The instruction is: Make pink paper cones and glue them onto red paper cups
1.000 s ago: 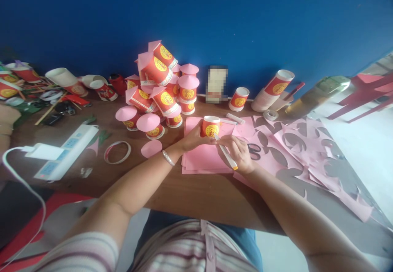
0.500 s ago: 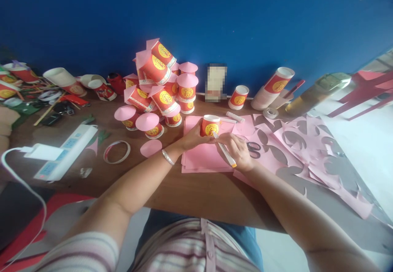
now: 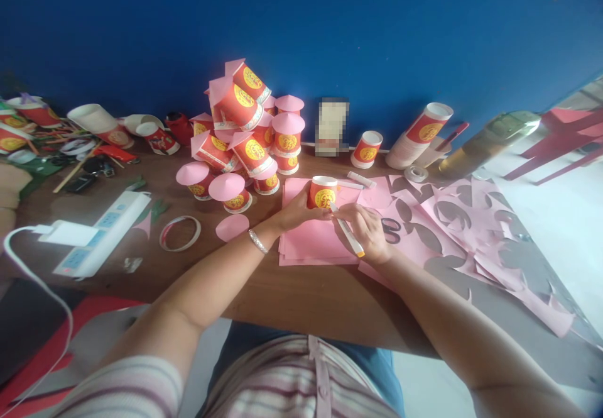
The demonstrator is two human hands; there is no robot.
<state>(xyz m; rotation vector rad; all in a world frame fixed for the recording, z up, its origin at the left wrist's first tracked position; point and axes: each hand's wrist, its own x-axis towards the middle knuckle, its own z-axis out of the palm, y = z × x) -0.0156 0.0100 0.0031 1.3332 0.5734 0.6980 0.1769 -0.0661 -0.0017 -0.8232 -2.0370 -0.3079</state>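
Observation:
A red paper cup with a yellow emblem stands upright in my left hand, whose fingers wrap its left side and base. In my right hand is a white craft knife with an orange end, its tip at the lower right of the cup. Both hands are above a stack of pink paper sheets. Black scissor handles show just right of my right hand. A pink paper disc lies left of the sheets.
Red cups with pink cone tops are piled at back left. A power strip and tape ring lie left. Stacked cups, a bottle and cut pink scraps are on the right.
My right hand and the knife have shifted very slightly to the right. My left hand still holds the cup in the same place.

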